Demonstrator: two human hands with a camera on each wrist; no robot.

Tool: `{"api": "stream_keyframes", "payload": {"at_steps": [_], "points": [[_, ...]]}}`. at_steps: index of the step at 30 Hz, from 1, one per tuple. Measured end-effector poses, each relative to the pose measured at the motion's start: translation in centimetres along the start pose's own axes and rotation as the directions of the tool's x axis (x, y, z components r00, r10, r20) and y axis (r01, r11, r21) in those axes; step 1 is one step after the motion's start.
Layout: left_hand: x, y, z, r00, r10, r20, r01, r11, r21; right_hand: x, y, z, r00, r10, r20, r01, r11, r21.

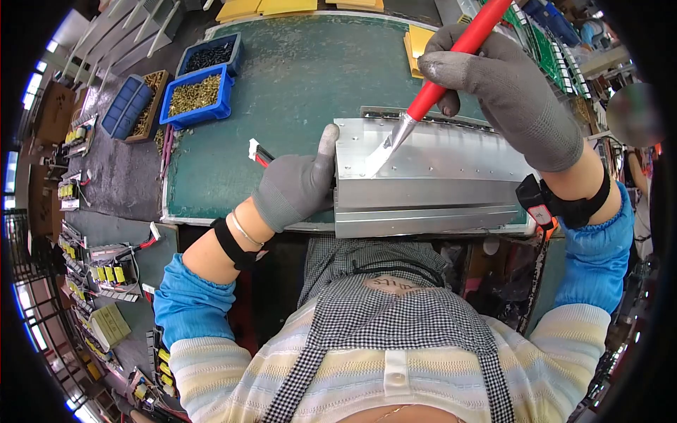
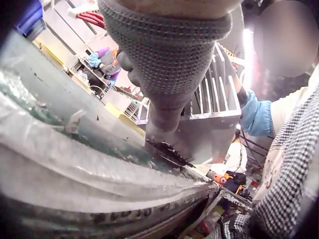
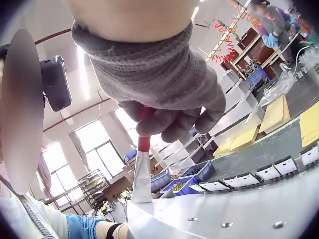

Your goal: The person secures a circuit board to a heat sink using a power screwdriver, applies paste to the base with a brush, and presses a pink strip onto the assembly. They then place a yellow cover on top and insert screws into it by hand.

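Far left on the green mat (image 1: 296, 84) stood the blue bins (image 1: 194, 116), well apart from the work. The left hand (image 1: 296, 187), gloved, gripped the left end of the metal case (image 1: 451, 183), thumb laid up along its end face and fingers curled round its near edge. The case lay along the near edge of the mat, right of centre. On its top rested the blade of a red-handled knife (image 1: 431, 92), tip down towards the left. The right hand (image 1: 501, 92), also gloved, held the handle like a pen, fingers closed round it.

The cut would likely go best with the blade kept shallow, pressure light, strokes away from the bracing thumb, and the case pinned firmly.

Counted: three blue bins, one case, one knife, two gloved hands.
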State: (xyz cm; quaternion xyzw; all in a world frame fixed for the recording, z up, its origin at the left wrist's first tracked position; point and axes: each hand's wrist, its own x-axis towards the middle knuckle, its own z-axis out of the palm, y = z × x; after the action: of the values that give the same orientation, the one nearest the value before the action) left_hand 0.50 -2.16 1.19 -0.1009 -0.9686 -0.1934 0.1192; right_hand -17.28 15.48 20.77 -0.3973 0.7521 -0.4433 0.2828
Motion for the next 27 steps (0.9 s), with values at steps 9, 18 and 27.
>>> {"api": "stream_keyframes", "payload": {"at_steps": [9,18,27], "points": [[-0.1,-0.8,1.1,0.996,-0.001,0.093,0.006,0.999,-0.051,0.1,-2.6,-2.0,0.975,0.164,0.148,-0.154,0.985,-0.073],[-0.2,-1.0,1.0,0.996,0.088,-0.019,-0.088,0.996,0.012,-0.2,-2.3,-3.7,0.932,0.351,0.088,-0.329,0.923,-0.197],[-0.1,-1.6,1.8,0.978,0.183,-0.102,-0.185,0.983,-0.011,-2.2,1.2,-6.1,0.984,0.175,0.005,-0.167,0.944,-0.284]]}}
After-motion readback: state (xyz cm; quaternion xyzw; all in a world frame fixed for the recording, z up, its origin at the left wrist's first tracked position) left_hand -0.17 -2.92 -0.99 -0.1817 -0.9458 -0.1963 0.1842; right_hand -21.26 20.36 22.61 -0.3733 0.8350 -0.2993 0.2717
